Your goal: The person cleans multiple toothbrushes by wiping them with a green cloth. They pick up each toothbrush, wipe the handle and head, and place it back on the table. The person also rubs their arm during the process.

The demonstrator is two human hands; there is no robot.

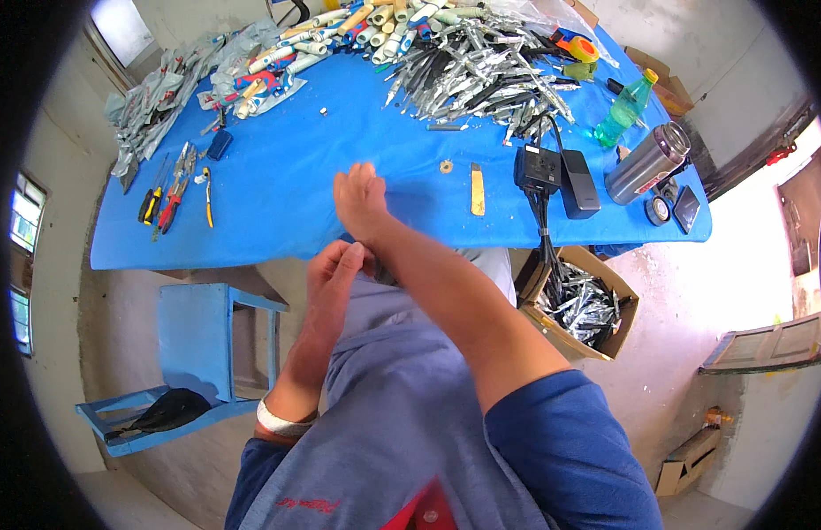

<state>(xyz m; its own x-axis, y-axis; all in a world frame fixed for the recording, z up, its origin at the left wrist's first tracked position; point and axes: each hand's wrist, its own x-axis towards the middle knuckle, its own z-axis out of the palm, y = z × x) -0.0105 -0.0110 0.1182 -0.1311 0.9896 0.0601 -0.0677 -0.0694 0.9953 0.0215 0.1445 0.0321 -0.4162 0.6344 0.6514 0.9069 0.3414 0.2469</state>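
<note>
My right hand (361, 199), slightly blurred, is above the blue-covered table (271, 192) near its front edge. Its fingers are curled together and nothing shows in them. Just below it, my left hand (334, 271) has thumb and fingertips drawn together against the underside of my right wrist. Whether anything is pinched there is hidden. Right of my hands, a flat blade-like piece with a yellow wrapping (477, 190) and a small tan disc (445, 166) lie on the cloth. Pliers with red handles (172, 202) and yellow-black screwdrivers (153, 202) lie to the left.
Pen-like plastic and metal parts (477, 66) are heaped at the back, beside white tubes (384, 33) and grey plastic bags (165, 93). At right stand a power adapter (538, 169), green bottle (626, 109) and steel flask (646, 165). Below are a filled carton (612, 341) and blue chair (195, 341).
</note>
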